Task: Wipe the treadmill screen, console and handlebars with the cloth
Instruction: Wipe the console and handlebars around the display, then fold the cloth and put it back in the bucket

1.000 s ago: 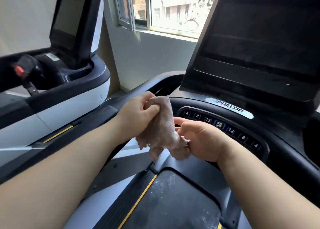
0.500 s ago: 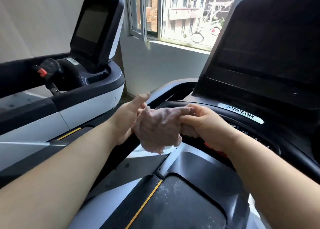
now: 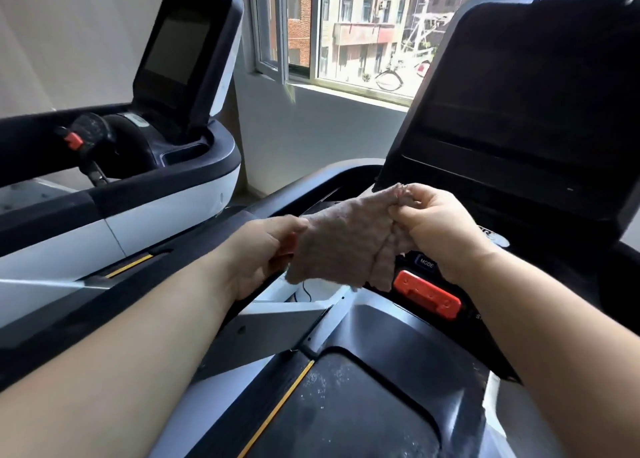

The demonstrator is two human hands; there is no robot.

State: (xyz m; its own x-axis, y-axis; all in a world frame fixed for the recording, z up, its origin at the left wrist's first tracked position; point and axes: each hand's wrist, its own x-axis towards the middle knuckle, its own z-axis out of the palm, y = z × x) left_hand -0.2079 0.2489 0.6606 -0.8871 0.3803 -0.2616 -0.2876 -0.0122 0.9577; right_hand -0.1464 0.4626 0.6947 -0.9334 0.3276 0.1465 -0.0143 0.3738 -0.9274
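Daylight from the window (image 3: 353,32) at top centre falls on a neighbouring treadmill (image 3: 187,77) at upper left and my treadmill's dark screen (image 3: 540,87) at upper right. Mid-frame, the pinkish cloth (image 3: 343,246) is stretched just above the console (image 3: 408,265) and its red stop key (image 3: 427,293). My left hand (image 3: 263,253) pinches its left edge. My right hand (image 3: 440,225) curls round its bunched upper corner. I judge my hands are spreading it into a flat wiping face for the screen.
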